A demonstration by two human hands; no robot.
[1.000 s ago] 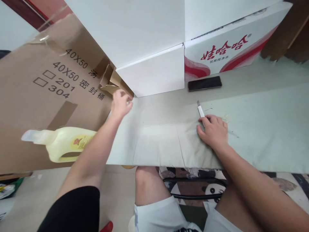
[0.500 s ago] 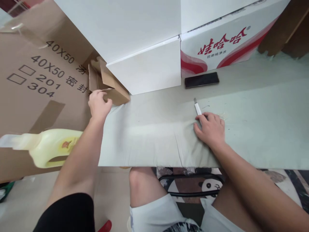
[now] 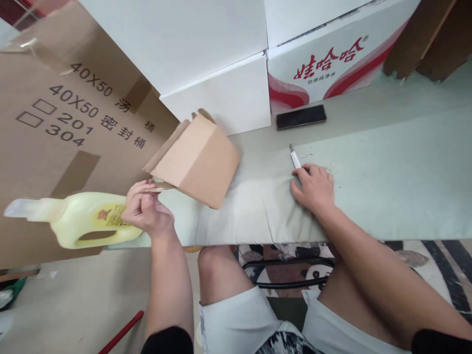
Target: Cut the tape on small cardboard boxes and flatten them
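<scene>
My left hand pinches a flap of a small brown cardboard box, which hangs tilted above the left part of the table, its flaps towards the large carton. Just left of that hand, partly hidden by it, a pale yellow bottle with a translucent cap lies on its side. My right hand rests on the table with its fingers curled over the rear of a white utility knife. The knife's blade end points away from me, and the rest of its handle is hidden under the fingers.
A black phone lies against white cartons with red print at the table's back. On the left stands a large brown carton; at the back right are brown cardboard pieces. The table's front edge runs above my knees.
My left hand has taken hold of the small box's flap and pulled it from beside the white cartons, rightward and nearer to me. My right hand stays on the knife. The view has shifted slightly.
</scene>
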